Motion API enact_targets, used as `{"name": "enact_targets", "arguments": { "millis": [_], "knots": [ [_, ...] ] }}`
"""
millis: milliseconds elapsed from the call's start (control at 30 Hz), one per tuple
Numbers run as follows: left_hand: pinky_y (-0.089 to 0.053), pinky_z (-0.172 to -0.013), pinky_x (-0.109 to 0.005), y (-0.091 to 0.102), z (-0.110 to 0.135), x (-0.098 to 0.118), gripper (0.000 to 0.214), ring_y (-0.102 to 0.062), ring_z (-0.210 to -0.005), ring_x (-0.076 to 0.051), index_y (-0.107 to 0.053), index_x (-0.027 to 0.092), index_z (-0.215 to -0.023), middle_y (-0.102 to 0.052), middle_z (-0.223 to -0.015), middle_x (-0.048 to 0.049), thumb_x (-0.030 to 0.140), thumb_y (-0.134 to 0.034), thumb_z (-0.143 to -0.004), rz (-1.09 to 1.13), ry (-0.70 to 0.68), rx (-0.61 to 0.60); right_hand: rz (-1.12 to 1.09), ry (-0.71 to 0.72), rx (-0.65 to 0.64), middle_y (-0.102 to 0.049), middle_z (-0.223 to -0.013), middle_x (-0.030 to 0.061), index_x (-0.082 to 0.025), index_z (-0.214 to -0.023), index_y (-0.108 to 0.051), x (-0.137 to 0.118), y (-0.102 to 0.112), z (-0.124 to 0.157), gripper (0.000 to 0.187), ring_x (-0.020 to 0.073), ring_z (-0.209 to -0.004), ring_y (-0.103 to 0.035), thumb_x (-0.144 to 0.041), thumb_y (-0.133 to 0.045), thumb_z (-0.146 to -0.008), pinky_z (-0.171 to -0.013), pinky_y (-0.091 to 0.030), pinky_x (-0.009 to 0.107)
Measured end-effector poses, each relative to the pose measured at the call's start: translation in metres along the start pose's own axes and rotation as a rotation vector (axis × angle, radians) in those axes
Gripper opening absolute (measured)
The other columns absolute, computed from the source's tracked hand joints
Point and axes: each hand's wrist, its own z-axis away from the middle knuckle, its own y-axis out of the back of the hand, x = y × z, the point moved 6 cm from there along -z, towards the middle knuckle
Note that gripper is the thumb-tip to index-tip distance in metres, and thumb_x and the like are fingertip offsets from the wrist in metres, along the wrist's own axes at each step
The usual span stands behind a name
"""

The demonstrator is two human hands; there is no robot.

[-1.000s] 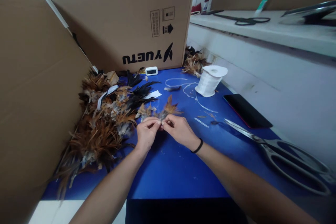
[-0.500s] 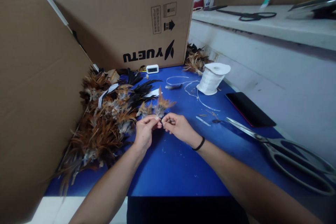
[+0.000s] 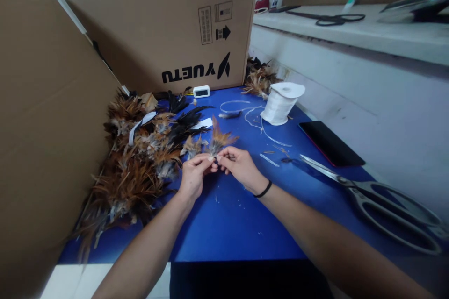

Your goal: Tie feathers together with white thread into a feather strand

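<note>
My left hand (image 3: 196, 171) pinches the base of a small bunch of brown and grey feathers (image 3: 220, 138), its tips pointing up and away from me. My right hand (image 3: 239, 164) meets it there, thumb and forefinger closed at the same base; whatever lies between those fingertips is too small to make out. Just behind the left hand another little feather tuft (image 3: 191, 146) rests on the blue table (image 3: 228, 224). A large heap of brown feather bunches (image 3: 128, 182) spreads to the left, with black feathers (image 3: 189, 124) at its far side.
Right of the hands lie large scissors (image 3: 358, 191), a dark phone (image 3: 331, 142) and a white ribbon spool (image 3: 282, 104) with loose ribbon trailing. A small digital clock (image 3: 201, 91) stands before the cardboard box (image 3: 147, 23). A ledge (image 3: 375, 32) along the right wall carries black scissors (image 3: 338, 19).
My right hand has moved slightly left, closing on the feather base beside my left fingertips. The feather bunch looks more spread out; the whole view has shifted a little.
</note>
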Motion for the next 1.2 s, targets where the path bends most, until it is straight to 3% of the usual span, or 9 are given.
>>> {"name": "enact_targets", "arguments": {
  "millis": [133,233,400,500,567,667,767,1000,1200],
  "knots": [
    [-0.051,-0.053,-0.021,0.004,-0.002,-0.002,0.02,-0.06,-0.056,-0.009,-0.071,0.011,-0.071,-0.065,-0.073,-0.0049,0.023,-0.079,-0.057,0.032,0.053,0.048,0.01,-0.005,0.053,-0.055,-0.055,-0.0038,-0.017,-0.07,-0.055,0.004,0.004,-0.004,0.01,0.0076,-0.045,-0.049,-0.027,-0.057,-0.069,-0.044,-0.042,0.02],
    [-0.051,-0.051,-0.018,0.008,-0.003,0.0,0.019,-0.059,-0.055,-0.008,-0.07,0.01,-0.068,-0.065,-0.072,-0.0052,0.022,-0.078,-0.057,0.056,0.056,0.079,0.089,0.037,0.1,-0.056,-0.057,-0.0021,-0.017,-0.068,-0.055,-0.006,0.021,-0.008,0.007,0.0085,-0.047,-0.05,-0.024,-0.054,-0.069,-0.045,-0.042,0.021],
    [-0.05,-0.051,-0.017,0.013,-0.006,0.005,0.022,-0.058,-0.054,-0.007,-0.07,0.01,-0.069,-0.065,-0.068,-0.0037,0.021,-0.081,-0.053,0.109,0.042,0.139,0.462,0.16,0.089,-0.058,-0.058,-0.0006,-0.018,-0.067,-0.059,-0.041,0.08,-0.008,0.006,0.0111,-0.053,-0.054,-0.018,-0.054,-0.069,-0.051,-0.041,0.023],
    [-0.049,-0.05,-0.017,0.012,-0.006,0.005,0.023,-0.058,-0.054,-0.007,-0.07,0.01,-0.068,-0.065,-0.07,-0.0038,0.022,-0.082,-0.051,0.097,0.027,0.136,0.783,0.119,0.141,-0.061,-0.06,0.0011,-0.018,-0.066,-0.061,-0.044,0.118,0.002,0.006,0.0134,-0.056,-0.055,-0.016,-0.056,-0.069,-0.054,-0.041,0.025],
    [-0.049,-0.05,-0.018,0.011,-0.006,0.005,0.022,-0.057,-0.054,-0.007,-0.07,0.01,-0.067,-0.065,-0.07,-0.0038,0.022,-0.081,-0.052,0.074,0.017,0.119,0.993,0.087,0.15,-0.064,-0.07,0.0042,-0.018,-0.073,-0.063,-0.037,0.13,0.01,0.005,0.0163,-0.064,-0.059,-0.017,-0.059,-0.072,-0.059,-0.042,0.027],
    [-0.049,-0.05,-0.018,0.01,-0.005,0.005,0.021,-0.058,-0.055,-0.008,-0.07,0.011,-0.068,-0.064,-0.069,-0.0035,0.023,-0.081,-0.054,0.045,-0.002,0.091,1.174,0.064,0.116,-0.065,-0.095,0.0102,-0.018,-0.094,-0.064,-0.022,0.13,0.02,0.022,0.0215,-0.08,-0.062,-0.028,-0.064,-0.075,-0.068,-0.045,0.031],
    [-0.048,-0.05,-0.019,0.01,-0.005,0.007,0.02,-0.057,-0.055,-0.007,-0.07,0.01,-0.066,-0.063,-0.069,-0.0036,0.022,-0.08,-0.054,0.026,-0.023,0.086,1.293,0.045,0.102,-0.06,-0.104,0.0144,-0.015,-0.106,-0.06,-0.012,0.122,0.022,0.038,0.0263,-0.093,-0.059,-0.04,-0.063,-0.077,-0.075,-0.045,0.034],
    [-0.048,-0.049,-0.02,0.01,-0.006,0.01,0.021,-0.057,-0.054,-0.008,-0.07,0.01,-0.064,-0.063,-0.072,-0.005,0.023,-0.081,-0.052,0.007,-0.051,0.083,1.292,-0.001,0.0,-0.065,-0.091,0.0083,-0.016,-0.087,-0.063,-0.007,0.123,0.001,0.013,0.0172,-0.082,-0.06,-0.017,-0.05,-0.085,-0.072,-0.042,0.026],
    [-0.048,-0.049,-0.019,0.013,-0.008,0.009,0.02,-0.057,-0.055,-0.008,-0.071,0.011,-0.066,-0.062,-0.072,-0.0046,0.024,-0.08,-0.053,-0.01,-0.063,0.084,1.21,0.015,0.067,-0.066,-0.084,0.0074,-0.013,-0.089,-0.06,-0.047,0.157,0.008,0.016,0.0144,-0.075,-0.06,-0.017,-0.045,-0.087,-0.064,-0.041,0.022]
  ]
}}
